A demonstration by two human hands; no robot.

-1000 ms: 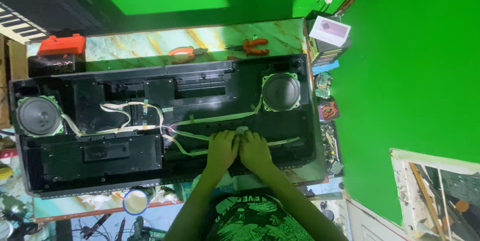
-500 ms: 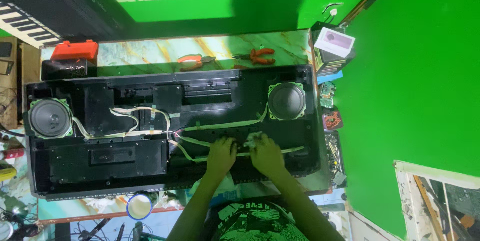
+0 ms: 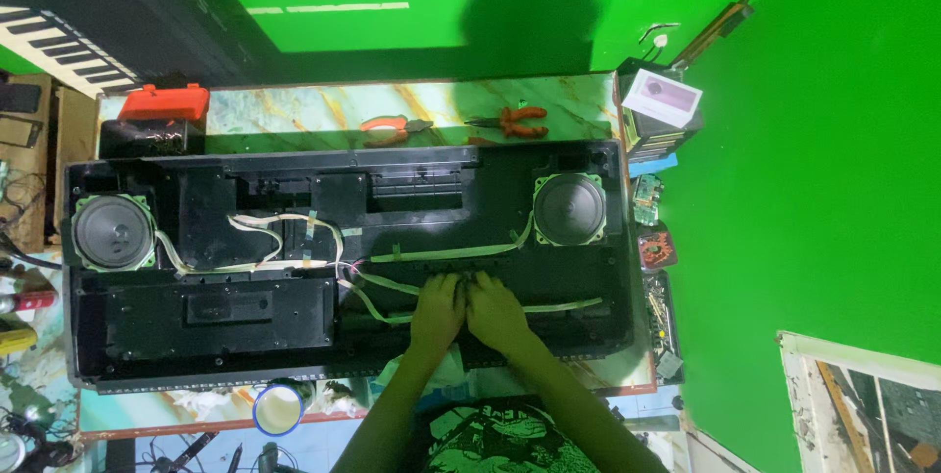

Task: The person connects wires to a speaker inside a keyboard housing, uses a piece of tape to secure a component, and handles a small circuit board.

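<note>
The left hand [image 3: 437, 308] and right hand [image 3: 496, 310] lie side by side, touching, palms down inside the long black plastic shell of an opened electronic keyboard [image 3: 343, 257]. The fingers curl down onto a dark strip of the interior; whether they pinch anything cannot be told, since the fingertips are hidden against the black. Pale green flat ribbon cables [image 3: 392, 287] run out from under both hands, one sweeping left, another continuing right along the shell.

Just beyond the right hand sits a round grey speaker in a green-edged frame [image 3: 569, 209]. Well to the left of the hands is a second round speaker [image 3: 113, 232], with white ribbon cables [image 3: 270, 238] looping between it and the middle of the shell.

Past the shell, on the marble-patterned bench [image 3: 294, 105], lie orange-handled pliers [image 3: 387, 127] and red-handled cutters [image 3: 515, 121]; a red box [image 3: 164, 100] stands far left. Near the forearms, at the bench's edge, a blue-rimmed white cup [image 3: 278, 408] shows. Right of the shell, small circuit boards [image 3: 647, 200] are too small to make out. The keys of another keyboard [image 3: 54, 37] are cut off at the upper left.
</note>
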